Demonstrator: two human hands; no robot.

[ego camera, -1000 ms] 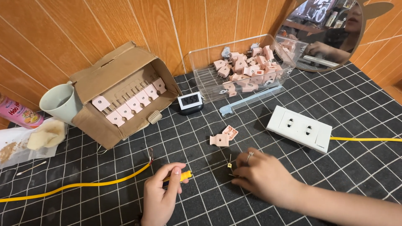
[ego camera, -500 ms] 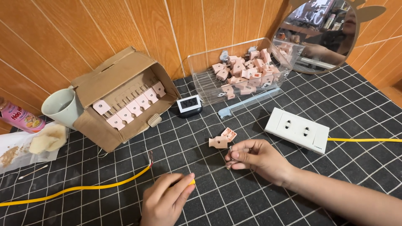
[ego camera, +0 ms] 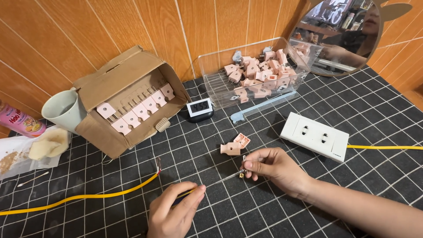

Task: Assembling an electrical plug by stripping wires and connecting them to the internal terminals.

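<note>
My left hand [ego camera: 175, 212] grips the yellow handle of a thin screwdriver [ego camera: 218, 180] near the bottom edge. Its metal shaft runs up and right to a small metal part [ego camera: 243, 170], pinched in the fingertips of my right hand [ego camera: 275, 166]. Two pink plastic plug pieces [ego camera: 235, 145] lie on the black grid mat just above my right hand. A yellow cable [ego camera: 88, 196] with a stripped end [ego camera: 158, 165] lies left of my left hand, apart from it.
A white double socket [ego camera: 315, 136] with a second yellow cable [ego camera: 383, 146] lies at right. Behind stand an open cardboard box [ego camera: 128, 75] of pink parts, a small digital timer [ego camera: 199, 108], a clear bin [ego camera: 211, 86] of pink pieces, a cup [ego camera: 61, 110] and a mirror [ego camera: 348, 35].
My right hand has lifted slightly away from me, toward the pink pieces, with the small part in its fingertips. The left hand has drawn back a little and now closes around the screwdriver handle.
</note>
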